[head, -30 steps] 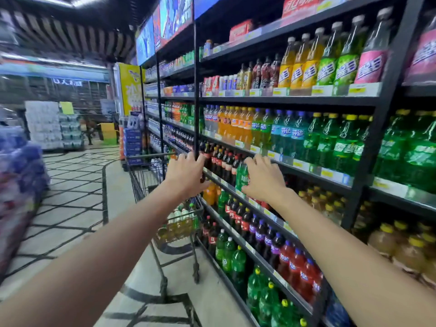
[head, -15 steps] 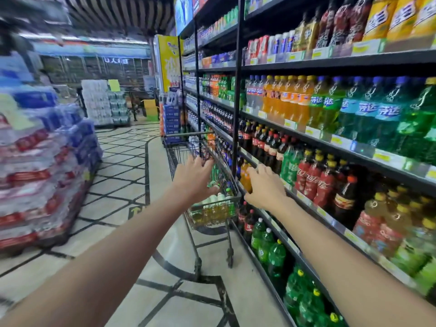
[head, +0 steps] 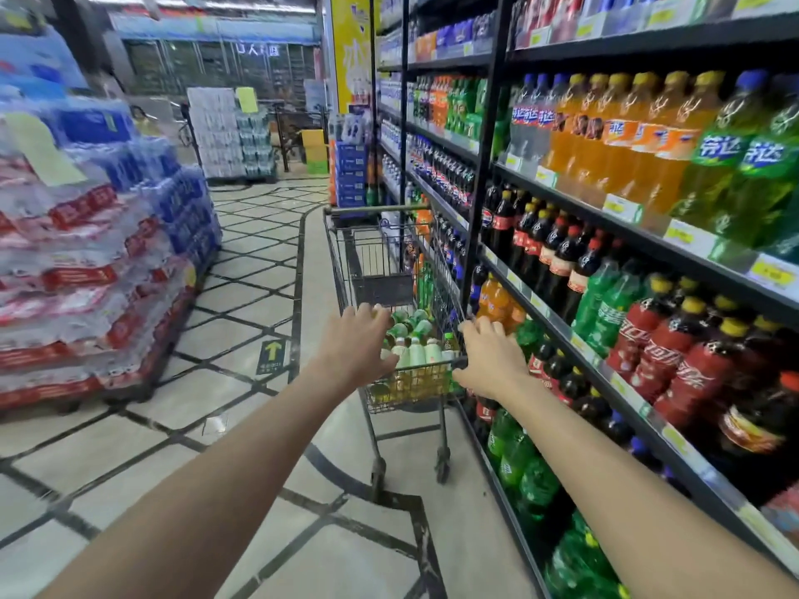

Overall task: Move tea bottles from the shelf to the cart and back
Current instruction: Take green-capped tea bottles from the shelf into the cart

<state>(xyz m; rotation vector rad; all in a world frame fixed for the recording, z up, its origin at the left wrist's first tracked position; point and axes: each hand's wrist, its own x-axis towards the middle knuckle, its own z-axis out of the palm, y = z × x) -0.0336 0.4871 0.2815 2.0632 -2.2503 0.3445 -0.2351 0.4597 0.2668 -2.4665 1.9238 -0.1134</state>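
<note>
A wire shopping cart stands in the aisle close against the drinks shelf on the right. Several tea bottles with pale green caps and yellow-green bodies fill its near end. My left hand reaches over the cart's near left corner, fingers spread and holding nothing. My right hand hovers at the cart's near right corner, fingers loosely extended, empty. Whether either hand touches the rim I cannot tell.
The shelf carries cola bottles, orange soda and green soda on black racks. Stacked shrink-wrapped water packs line the left side. Tiled floor runs ahead between them, with more stacked goods at the far end.
My view has swung left and down from the shelf towards the cart. Both hands have dropped from shelf height to the cart's near end, still empty.
</note>
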